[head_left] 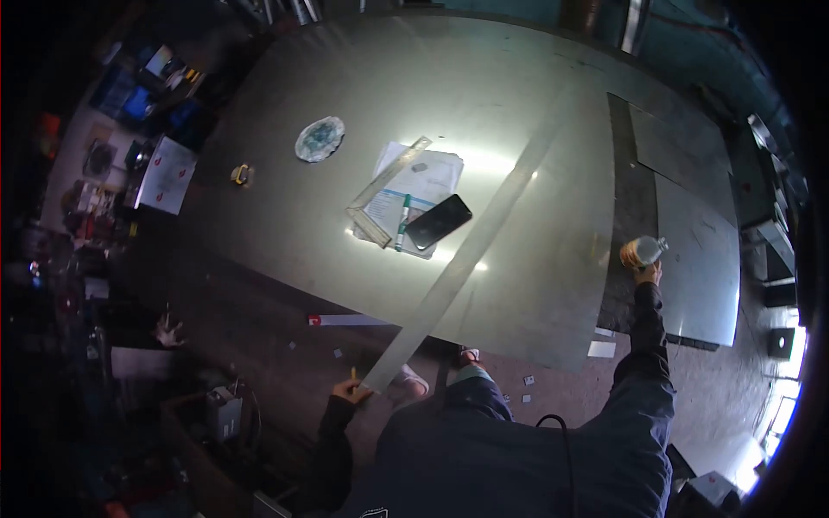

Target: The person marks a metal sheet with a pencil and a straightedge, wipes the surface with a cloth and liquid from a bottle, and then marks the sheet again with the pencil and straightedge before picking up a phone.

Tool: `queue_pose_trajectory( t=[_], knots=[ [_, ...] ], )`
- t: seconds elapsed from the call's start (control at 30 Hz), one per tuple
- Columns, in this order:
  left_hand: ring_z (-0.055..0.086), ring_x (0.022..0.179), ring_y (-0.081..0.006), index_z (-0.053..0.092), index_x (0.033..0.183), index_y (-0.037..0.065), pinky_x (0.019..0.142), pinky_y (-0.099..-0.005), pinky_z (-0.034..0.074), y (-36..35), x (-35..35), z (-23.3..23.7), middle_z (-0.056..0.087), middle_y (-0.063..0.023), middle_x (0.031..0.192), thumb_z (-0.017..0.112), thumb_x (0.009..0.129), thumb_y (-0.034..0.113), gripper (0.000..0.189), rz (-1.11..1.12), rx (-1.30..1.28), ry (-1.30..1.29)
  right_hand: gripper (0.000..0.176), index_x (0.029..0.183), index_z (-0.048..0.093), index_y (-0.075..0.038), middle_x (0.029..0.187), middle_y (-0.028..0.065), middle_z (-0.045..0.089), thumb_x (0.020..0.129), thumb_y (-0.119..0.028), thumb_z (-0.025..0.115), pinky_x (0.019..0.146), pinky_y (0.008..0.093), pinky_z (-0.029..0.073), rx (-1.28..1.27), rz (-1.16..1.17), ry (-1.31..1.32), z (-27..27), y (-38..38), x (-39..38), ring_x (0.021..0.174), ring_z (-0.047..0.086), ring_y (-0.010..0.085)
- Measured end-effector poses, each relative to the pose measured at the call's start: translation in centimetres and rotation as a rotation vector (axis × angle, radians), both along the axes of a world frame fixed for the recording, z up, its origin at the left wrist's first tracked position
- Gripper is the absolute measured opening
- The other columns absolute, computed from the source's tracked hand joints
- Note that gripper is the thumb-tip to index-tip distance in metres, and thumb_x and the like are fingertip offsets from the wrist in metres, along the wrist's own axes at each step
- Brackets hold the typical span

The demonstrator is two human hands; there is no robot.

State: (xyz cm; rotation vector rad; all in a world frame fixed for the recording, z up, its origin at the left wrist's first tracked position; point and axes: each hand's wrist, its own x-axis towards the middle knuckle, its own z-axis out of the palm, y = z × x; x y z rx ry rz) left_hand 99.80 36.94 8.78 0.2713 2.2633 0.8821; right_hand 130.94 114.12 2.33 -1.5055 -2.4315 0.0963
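My left hand [349,393] is closed at the near end of a long metal strip [449,281], with a thin yellow pencil [353,373] standing up from the fingers. The strip runs diagonally over a large metal sheet [285,216] and overhangs its near edge. Out to the right, my right hand [649,274] grips a clear plastic bottle [641,252] with an orange label, tilted with its neck to the right. On the sheet, a metal square [380,186], a green marker [403,220] and a black phone [439,222] lie on papers [436,173].
A crumpled cloth-like pad [320,139] and a yellow tape measure [241,174] lie on the sheet's left. Further metal sheets [691,250] are at right. A cluttered bench [104,155] stands at left. Small scraps [528,380] dot the floor.
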Motion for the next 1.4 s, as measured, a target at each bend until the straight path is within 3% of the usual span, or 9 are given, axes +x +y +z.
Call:
queue_pose_trajectory(
  t=[0.23, 0.37, 0.47, 0.6, 0.7, 0.97, 1.2, 1.33, 1.4],
  knots=[
    [0.062, 0.074, -0.0133, 0.059, 0.103, 0.000, 0.070, -0.0230, 0.049, 10.7, 0.6, 0.2, 0.064, -0.0075, 0.084, 0.067, 0.078, 0.014, 0.030, 0.088, 0.384, 0.027, 0.042, 0.098, 0.060, -0.009, 0.094, 0.0154, 0.061, 0.066, -0.033, 0.069, 0.069, 0.0375, 0.050, 0.085, -0.083, 0.034, -0.6, 2.4, 3.4, 0.078, 0.060, 0.0298],
    [0.061, 0.080, -0.0183, 0.050, 0.114, 0.000, 0.073, -0.0273, 0.051, 9.9, -0.4, 2.2, 0.056, -0.0069, 0.091, 0.054, 0.083, 0.006, 0.031, 0.279, 0.586, 0.056, 0.031, 0.097, 0.060, -0.010, 0.086, 0.0069, 0.061, 0.075, -0.030, 0.070, 0.052, 0.0254, 0.050, -0.261, -0.658, 1.273, 3.3, -1.9, 3.9, 0.063, 0.058, 0.0158],
    [0.060, 0.079, -0.0223, 0.046, 0.116, 0.003, 0.073, -0.0323, 0.053, 7.3, -2.4, 4.6, 0.049, -0.0066, 0.083, 0.050, 0.087, 0.015, 0.032, 0.423, 0.871, -0.180, 0.028, 0.098, 0.060, -0.008, 0.085, 0.0060, 0.060, 0.078, -0.026, 0.068, 0.050, 0.0224, 0.047, -0.108, -0.711, 1.338, 7.6, -10.5, -0.4, 0.059, 0.055, 0.0126],
    [0.056, 0.063, -0.0131, 0.047, 0.110, 0.004, 0.054, -0.0245, 0.052, 4.6, -4.6, 10.6, 0.052, -0.0061, 0.085, 0.045, 0.091, 0.017, 0.023, 0.572, 0.830, -0.308, 0.025, 0.108, 0.058, -0.007, 0.082, 0.0060, 0.062, 0.085, -0.016, 0.059, 0.045, 0.0212, 0.042, -0.169, -0.116, 1.143, 11.2, -24.6, -10.9, 0.054, 0.051, 0.0074],
    [0.053, 0.051, -0.0095, 0.046, 0.115, 0.004, 0.042, -0.0213, 0.042, 1.6, -6.2, 13.2, 0.060, -0.0094, 0.094, 0.046, 0.090, 0.011, 0.025, 0.363, 0.767, -0.060, 0.032, 0.118, 0.053, -0.005, 0.076, 0.0053, 0.061, 0.086, -0.011, 0.056, 0.046, 0.0216, 0.043, -0.692, 0.076, 1.247, 16.6, -38.2, -22.4, 0.053, 0.049, 0.0068],
    [0.059, 0.061, -0.0116, 0.060, 0.099, -0.001, 0.053, -0.0216, 0.046, -7.3, -10.3, 19.3, 0.064, -0.0098, 0.079, 0.061, 0.081, 0.001, 0.018, 0.134, 0.578, 0.626, 0.042, 0.128, 0.040, -0.003, 0.100, 0.0122, 0.057, 0.090, -0.016, 0.051, 0.079, 0.0316, 0.050, -1.791, 0.484, 1.051, 23.8, -63.5, -36.7, 0.091, 0.060, 0.0220],
    [0.061, 0.060, -0.0228, 0.063, 0.095, 0.001, 0.051, -0.0283, 0.046, -12.2, -14.9, 23.1, 0.062, -0.0105, 0.074, 0.064, 0.076, 0.003, 0.019, -0.064, 0.530, 0.902, 0.039, 0.127, 0.042, -0.004, 0.102, 0.0102, 0.057, 0.090, -0.015, 0.051, 0.081, 0.0303, 0.047, -1.953, 0.525, 1.131, 24.4, -70.0, -40.8, 0.095, 0.057, 0.0191],
    [0.053, 0.052, -0.0127, 0.063, 0.096, 0.000, 0.046, -0.0235, 0.040, -12.5, -18.1, 22.7, 0.060, -0.0075, 0.072, 0.064, 0.077, 0.002, 0.020, -0.111, 0.545, 0.915, 0.039, 0.124, 0.044, -0.002, 0.100, 0.0091, 0.058, 0.088, -0.014, 0.055, 0.080, 0.0277, 0.047, -1.919, 0.576, 1.119, 24.2, -70.7, -43.4, 0.093, 0.057, 0.0161],
    [0.054, 0.053, -0.0140, 0.064, 0.096, 0.001, 0.047, -0.0233, 0.041, -12.6, -19.8, 22.5, 0.060, -0.0085, 0.074, 0.064, 0.077, 0.002, 0.019, -0.088, 0.538, 0.827, 0.036, 0.118, 0.046, 0.000, 0.096, 0.0078, 0.060, 0.085, -0.010, 0.059, 0.078, 0.0238, 0.045, -1.526, 0.718, 0.978, 23.6, -70.6, -45.6, 0.090, 0.057, 0.0128]
  ],
)
